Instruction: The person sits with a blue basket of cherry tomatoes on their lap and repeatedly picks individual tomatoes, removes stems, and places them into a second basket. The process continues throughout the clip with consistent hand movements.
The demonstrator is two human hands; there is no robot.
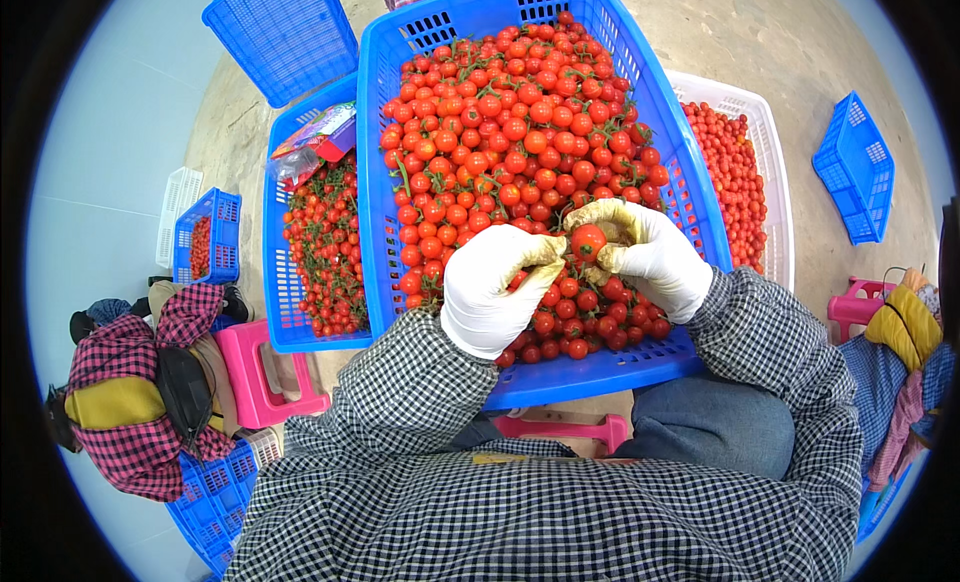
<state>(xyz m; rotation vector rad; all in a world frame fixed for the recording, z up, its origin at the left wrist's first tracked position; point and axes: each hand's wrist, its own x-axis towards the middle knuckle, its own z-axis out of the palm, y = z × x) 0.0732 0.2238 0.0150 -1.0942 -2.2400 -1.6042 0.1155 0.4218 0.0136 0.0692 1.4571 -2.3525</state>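
Note:
A large blue plastic crate (600, 376) piled with red cherry tomatoes (510, 154), many on green stems, stands before me. Over its near part, my gloved right hand (649, 256) holds one cherry tomato (588, 242) at its fingertips, with the green stem spot facing up. My left hand (499, 289), in a white glove too, is just left of that tomato. Its thumb and forefinger come together near the fruit; whether a bit of stem is between them is too small to see. Both gloves are stained yellow-brown at the fingers.
Left of the large crate, another blue crate (281, 282) holds smaller tomatoes with stems and a colourful plastic package (319, 139). A white crate (780, 199) of loose tomatoes stands right. A pink stool (244, 372) and people (124, 402) are at the sides.

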